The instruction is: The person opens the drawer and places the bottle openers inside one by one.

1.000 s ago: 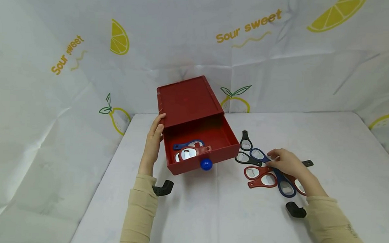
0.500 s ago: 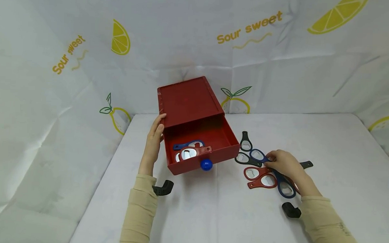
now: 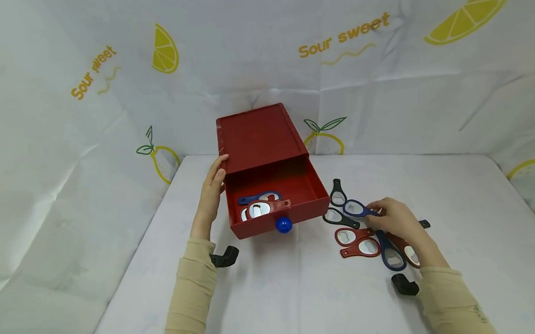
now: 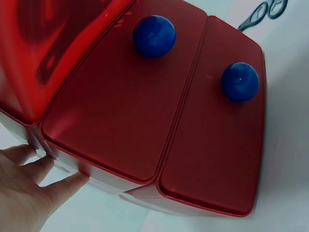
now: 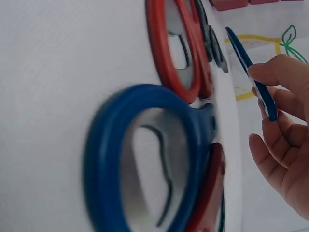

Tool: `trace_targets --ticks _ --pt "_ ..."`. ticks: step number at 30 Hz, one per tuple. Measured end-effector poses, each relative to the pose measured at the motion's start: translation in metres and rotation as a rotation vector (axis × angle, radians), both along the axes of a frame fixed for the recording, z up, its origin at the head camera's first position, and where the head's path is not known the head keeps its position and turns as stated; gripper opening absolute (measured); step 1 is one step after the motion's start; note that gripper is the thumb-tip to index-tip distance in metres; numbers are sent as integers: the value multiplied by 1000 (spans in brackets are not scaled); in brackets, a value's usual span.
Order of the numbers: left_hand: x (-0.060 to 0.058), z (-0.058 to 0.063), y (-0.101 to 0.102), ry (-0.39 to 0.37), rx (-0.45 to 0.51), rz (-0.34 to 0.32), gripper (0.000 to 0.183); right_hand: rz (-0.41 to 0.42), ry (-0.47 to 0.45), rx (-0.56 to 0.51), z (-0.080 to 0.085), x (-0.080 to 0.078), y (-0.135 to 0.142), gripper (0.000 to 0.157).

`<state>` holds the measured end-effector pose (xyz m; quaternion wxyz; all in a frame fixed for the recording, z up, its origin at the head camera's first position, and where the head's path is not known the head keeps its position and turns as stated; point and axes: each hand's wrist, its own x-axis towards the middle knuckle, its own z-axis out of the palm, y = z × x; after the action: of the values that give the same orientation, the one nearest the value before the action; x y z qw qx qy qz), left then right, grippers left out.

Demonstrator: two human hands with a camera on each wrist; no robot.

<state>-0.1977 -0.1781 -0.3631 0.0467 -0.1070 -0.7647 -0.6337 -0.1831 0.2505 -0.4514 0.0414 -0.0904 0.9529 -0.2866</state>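
On the red cabinet (image 3: 259, 137), left side: left hand (image 3: 210, 189), fingertips touching the wall near the top edge; fingers extended and spread apart.
Cabinet: stands on the white table (image 3: 263, 294), near the back edge, set at an angle.
Top drawer (image 3: 252, 229): pulled out; blue knob (image 3: 284, 225) on its front.
Drawer contents: blue opener (image 3: 246, 201) at the back, red opener (image 3: 275, 205) in front of it, another partly hidden under the red one.
Lower drawers: left wrist view shows two, both closed, one knob each.
Right hand (image 3: 394, 220): right of the drawer; thumb and fingers clamped on the handle of a blue bottle opener (image 3: 365, 211), remaining fingers loosely curled.
Held opener: ring end points left, toward the drawer; right wrist view shows it edge-on, looks raised off the tabletop.
Black openers: one upright-pointing (image 3: 338, 194) just beside the drawer's right corner, one (image 3: 334, 216) below it, handle to the right.
Red pair (image 3: 368, 246): lying close together below the right hand.
Dark blue opener (image 3: 393, 259): ring toward the person, just beside a third red opener (image 3: 412, 255); overlap unclear.
Black handle tip (image 3: 425, 224): past the right wrist, rest hidden.
Backdrop (image 3: 236, 48): white, lemon print.
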Motion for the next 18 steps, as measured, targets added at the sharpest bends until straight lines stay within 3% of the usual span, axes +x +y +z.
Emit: trace_targets --ticks 12,18 --pt "1 1 1 -1 6 0 43 -30 187 -72 46 13 -6 33" --pt "1 1 1 -3 7 -3 42 7 324 -138 71 16 -16 26"
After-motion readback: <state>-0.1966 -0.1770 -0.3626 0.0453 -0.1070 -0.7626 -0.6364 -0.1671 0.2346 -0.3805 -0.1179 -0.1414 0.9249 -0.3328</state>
